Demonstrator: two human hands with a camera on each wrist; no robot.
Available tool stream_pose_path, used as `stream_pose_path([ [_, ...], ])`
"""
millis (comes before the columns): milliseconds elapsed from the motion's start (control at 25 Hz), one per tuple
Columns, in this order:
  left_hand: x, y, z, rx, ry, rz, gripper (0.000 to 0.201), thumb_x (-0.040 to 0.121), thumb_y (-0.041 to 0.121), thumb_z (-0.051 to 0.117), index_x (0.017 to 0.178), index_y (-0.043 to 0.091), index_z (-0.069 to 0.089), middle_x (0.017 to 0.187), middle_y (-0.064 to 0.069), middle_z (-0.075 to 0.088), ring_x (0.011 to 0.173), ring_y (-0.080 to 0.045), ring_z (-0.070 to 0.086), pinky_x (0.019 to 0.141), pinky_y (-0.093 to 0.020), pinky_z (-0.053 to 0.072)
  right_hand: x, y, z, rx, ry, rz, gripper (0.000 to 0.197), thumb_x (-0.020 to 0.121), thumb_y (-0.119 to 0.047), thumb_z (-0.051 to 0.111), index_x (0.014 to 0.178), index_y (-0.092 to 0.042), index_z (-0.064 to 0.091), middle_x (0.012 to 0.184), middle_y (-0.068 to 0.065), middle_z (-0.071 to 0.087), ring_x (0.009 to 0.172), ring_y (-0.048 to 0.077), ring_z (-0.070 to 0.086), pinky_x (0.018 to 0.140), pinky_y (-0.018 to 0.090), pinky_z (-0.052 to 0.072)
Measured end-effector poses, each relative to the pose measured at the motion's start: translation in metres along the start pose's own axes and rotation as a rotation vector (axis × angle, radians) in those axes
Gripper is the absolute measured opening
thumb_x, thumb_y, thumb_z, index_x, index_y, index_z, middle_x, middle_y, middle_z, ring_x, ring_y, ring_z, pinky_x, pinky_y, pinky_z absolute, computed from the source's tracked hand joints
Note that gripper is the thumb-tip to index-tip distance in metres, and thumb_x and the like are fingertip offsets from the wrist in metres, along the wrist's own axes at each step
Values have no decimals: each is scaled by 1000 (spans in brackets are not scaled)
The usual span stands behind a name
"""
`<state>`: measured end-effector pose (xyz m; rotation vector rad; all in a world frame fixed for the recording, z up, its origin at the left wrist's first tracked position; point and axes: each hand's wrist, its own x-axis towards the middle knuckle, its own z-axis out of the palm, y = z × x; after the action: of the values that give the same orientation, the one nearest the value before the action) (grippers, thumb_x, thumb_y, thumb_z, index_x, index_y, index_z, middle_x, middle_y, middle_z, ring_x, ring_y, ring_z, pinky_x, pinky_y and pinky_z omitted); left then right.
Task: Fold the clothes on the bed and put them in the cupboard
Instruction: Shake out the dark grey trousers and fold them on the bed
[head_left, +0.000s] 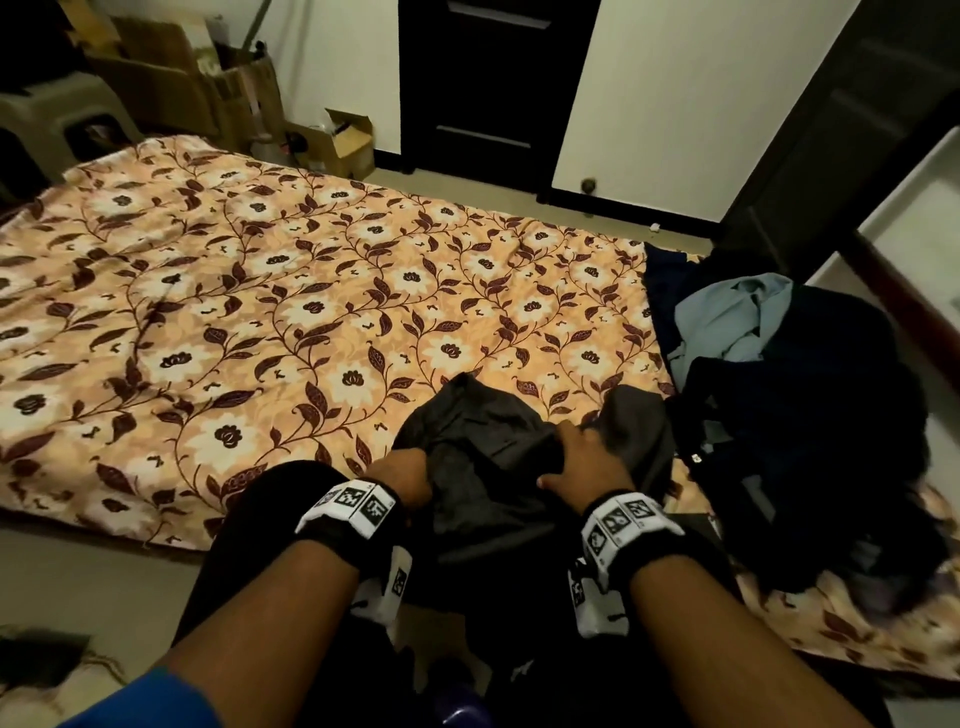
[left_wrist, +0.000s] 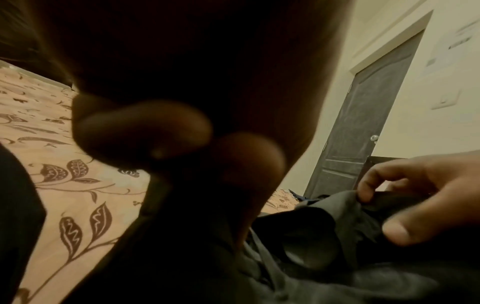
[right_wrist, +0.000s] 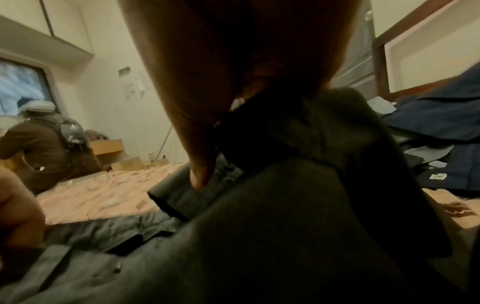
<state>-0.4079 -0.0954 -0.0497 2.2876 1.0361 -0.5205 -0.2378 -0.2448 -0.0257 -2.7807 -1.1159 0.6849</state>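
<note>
— At the near edge of the bed (head_left: 260, 291), what was being handled?

— A dark grey garment (head_left: 483, 447) was held bunched against the floral sheet, just in front of the knees; the left hand (head_left: 402, 475) was curled into its left side, fingers clamped on cloth; the right hand (head_left: 584, 462) was laid over the top, its fingers (left_wrist: 369, 185) and thumb pinched on a fold.

— How was it judged to handle?

— Soft and light, it seemed; limp cloth that would sag wherever it was left unsupported; a hold at an edge or seam was thought best, so that it could be spread flat before folding.

— And the rest?

— A heap of dark clothes (head_left: 810, 415), with a pale blue shirt (head_left: 737, 317) among them, was seen to the right on the bed, untouched and unfolded; the cupboard could not be made out with certainty.
</note>
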Motion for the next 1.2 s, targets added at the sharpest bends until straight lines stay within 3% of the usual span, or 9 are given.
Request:
stream_pose_path([
  [160, -23, -4, -4, -278, 42, 91, 30, 90, -1, 42, 108, 12, 63, 112, -13, 68, 87, -32, 70, 71, -35, 57, -2, -21, -8, -248, 43, -165, 59, 89, -28, 61, 140, -29, 31, 125, 11, 50, 106, 37, 60, 86, 46, 51],
  [280, -39, -6, -10, -499, 106, 46, 26, 91, 26, 51, 98, 8, 68, 93, -12, 72, 70, -30, 70, 67, -40, 57, -5, -28, -17, -107, 173, -198, 22, 92, -24, 52, 112, -15, 56, 114, 9, 55, 102, 31, 58, 86, 40, 49],
  [400, -58, 1, -13, -438, 250, -5, 39, 80, 55, 66, 83, 16, 66, 82, -4, 69, 77, -21, 67, 67, -31, 48, -8, -22, -31, 350, 281, -180, 12, 88, -8, 52, 99, -14, 53, 101, 12, 55, 93, 32, 57, 83, 38, 48],
  [560, -78, 17, -13, -542, 341, 50, 17, 85, 23, 66, 76, 14, 55, 71, -10, 67, 64, -30, 70, 51, -30, 50, -17, -15, -46, 339, 170, -247, 48, 81, 2, 45, 124, -19, 54, 113, 16, 61, 103, 34, 57, 91, 39, 48],
  [720, -80, 17, -8, -753, 383, 140, 7, 92, 17, 61, 90, 13, 55, 85, -11, 70, 57, -28, 70, 50, -36, 56, -24, -8, -37, 189, 81, -255, 29, 79, -45, 62, 94, -20, 60, 91, 6, 60, 87, 24, 58, 73, 30, 42],
  [800, -81, 15, -8, -824, 414, 177, 8, 90, 16, 65, 90, 14, 58, 88, -10, 70, 64, -31, 70, 61, -42, 58, -27, -4, -35, 189, 199, -228, 30, 82, -49, 65, 88, -20, 63, 84, 2, 60, 82, 22, 59, 71, 30, 44],
  [960, -81, 7, -17, -862, 542, 174, 19, 78, 21, 78, 73, 11, 63, 72, -9, 69, 74, -32, 67, 71, -46, 56, -33, -8, -54, 326, 568, -205, 30, 93, -34, 57, 110, -10, 65, 96, 8, 56, 95, 29, 59, 74, 28, 40],
  [1080, -87, 8, -27, -916, 583, 182, 16, 78, 15, 75, 70, 9, 62, 72, -10, 66, 74, -33, 66, 67, -48, 58, -29, -15, -74, 364, 521, -135, 34, 94, -26, 56, 126, -17, 53, 113, 13, 64, 106, 35, 58, 84, 36, 44],
  [1200, -97, 13, -36, -1003, 572, 283, 14, 82, 8, 75, 77, 1, 63, 80, -16, 66, 71, -30, 69, 62, -42, 60, -24, -22, -83, 248, 578, -127, 30, 91, -28, 58, 117, -14, 57, 117, 14, 56, 111, 35, 51, 90, 40, 43],
])
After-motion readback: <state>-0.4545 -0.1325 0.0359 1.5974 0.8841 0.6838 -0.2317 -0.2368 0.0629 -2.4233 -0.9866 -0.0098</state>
